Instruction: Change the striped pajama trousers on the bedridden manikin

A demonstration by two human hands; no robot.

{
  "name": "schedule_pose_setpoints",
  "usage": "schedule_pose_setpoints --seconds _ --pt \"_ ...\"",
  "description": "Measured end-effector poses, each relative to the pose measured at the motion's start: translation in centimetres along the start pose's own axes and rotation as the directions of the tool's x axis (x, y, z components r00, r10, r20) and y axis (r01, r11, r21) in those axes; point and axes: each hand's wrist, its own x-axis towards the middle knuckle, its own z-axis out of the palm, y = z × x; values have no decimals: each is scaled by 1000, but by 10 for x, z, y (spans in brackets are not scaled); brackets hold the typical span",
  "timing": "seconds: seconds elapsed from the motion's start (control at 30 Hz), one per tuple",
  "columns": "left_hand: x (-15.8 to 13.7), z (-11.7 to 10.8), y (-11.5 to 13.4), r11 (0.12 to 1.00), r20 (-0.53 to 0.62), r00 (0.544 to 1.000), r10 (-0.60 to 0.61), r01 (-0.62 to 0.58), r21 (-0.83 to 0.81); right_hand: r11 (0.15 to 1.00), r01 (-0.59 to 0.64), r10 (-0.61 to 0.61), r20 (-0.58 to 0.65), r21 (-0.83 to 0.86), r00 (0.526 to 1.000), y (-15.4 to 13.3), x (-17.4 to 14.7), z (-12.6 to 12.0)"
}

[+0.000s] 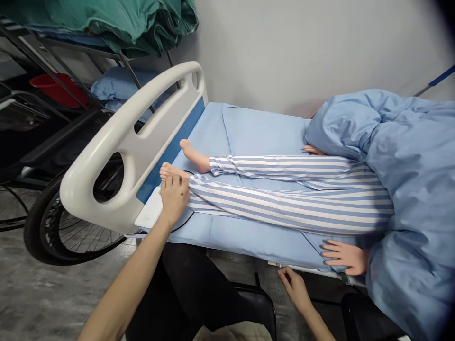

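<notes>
A manikin in blue-and-white striped trousers (284, 199) lies on its back on a bed with a light blue sheet (263, 128). My left hand (174, 196) is closed over the manikin's nearer foot (170, 170), by the ankle and trouser hem. Its other foot (195, 156) is bare and tilted outward. Below my left hand a white flat box (149, 210) rests at the footboard, with a dark cable near it. My right hand (295, 286) hangs at the bed's near edge, fingers curled in a pinch by the frame; what they hold, if anything, cannot be made out.
A cream footboard (106, 132) with cut-out grips closes the bed's left end. Beyond it stand a wheelchair wheel (71, 227), a red bucket (60, 90) and a rack under green cloth (117, 21). A bunched blue quilt (408, 156) covers the right. Black chairs (258, 300) stand below.
</notes>
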Motion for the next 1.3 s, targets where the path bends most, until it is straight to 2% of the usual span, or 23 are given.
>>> schedule_pose_setpoints --seconds 0.1,0.2,0.33,0.43,0.57,0.7,0.83,0.97,1.07,1.17,1.3 --pt "-4 3 3 996 18 996 84 -83 -29 993 116 -115 62 -13 991 -37 21 -8" --pt "7 9 13 982 12 989 148 -146 -123 977 209 -200 175 -32 964 -83 52 -29" --pt "37 26 34 965 64 975 214 -201 -167 925 366 -357 98 -100 929 -144 119 -61" --pt "62 41 46 967 121 967 224 -205 -150 889 411 -419 3 -201 908 -170 178 -75" --pt "90 61 57 967 151 956 250 -239 -83 830 393 -452 -63 -396 890 -176 243 -78" --pt "108 82 60 960 206 938 278 -276 -40 661 372 -523 -45 -651 851 -174 292 -73" --pt "120 96 56 957 260 922 288 -268 -113 536 348 -515 28 -769 857 -187 330 -60" --pt "130 96 53 942 328 887 325 -333 -33 445 413 -514 151 -795 844 -208 358 -37" --pt "140 92 54 911 388 850 356 -409 59 408 402 -503 166 -820 848 -222 373 -26" --pt "154 85 53 871 445 811 381 -475 121 400 361 -484 140 -843 864 -230 382 -26" --pt "173 74 51 815 521 746 415 -559 152 388 346 -491 126 -854 862 -232 389 -33"
